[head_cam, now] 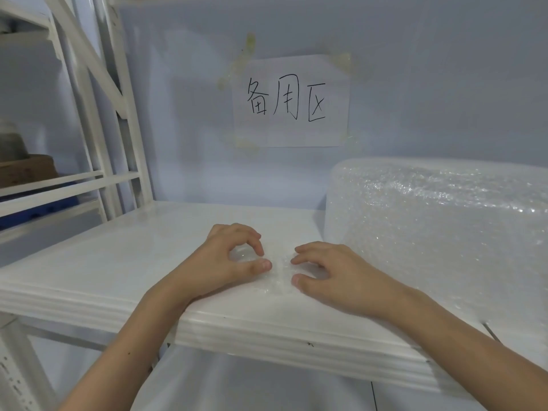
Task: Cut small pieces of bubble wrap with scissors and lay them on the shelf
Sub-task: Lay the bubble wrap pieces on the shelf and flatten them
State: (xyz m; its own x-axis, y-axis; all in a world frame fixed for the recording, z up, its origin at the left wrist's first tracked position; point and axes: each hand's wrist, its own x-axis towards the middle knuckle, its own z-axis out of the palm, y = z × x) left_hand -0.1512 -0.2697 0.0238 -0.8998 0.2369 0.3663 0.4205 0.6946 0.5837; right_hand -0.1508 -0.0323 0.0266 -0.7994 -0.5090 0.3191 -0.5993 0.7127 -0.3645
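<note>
Head view: both hands (281, 271) press curled fingertips on a bubble-wrap piece (278, 277) lying flat, long axis indiscernible, on the shelf (118, 262).

The shelf (118, 262) is glossy white, as is the rack frame (98, 114). The bubble wrap roll (430, 232) is clear with a glinting dotted bubble pattern. The paper sign (292, 102) is white with black handwritten characters, on a pale blue-grey wall (430, 69).

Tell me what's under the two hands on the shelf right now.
A small clear piece of bubble wrap lies flat on the white shelf, pressed by fingertips of the left hand and right hand. Its edges under the palms are hidden. No scissors visible.
</note>
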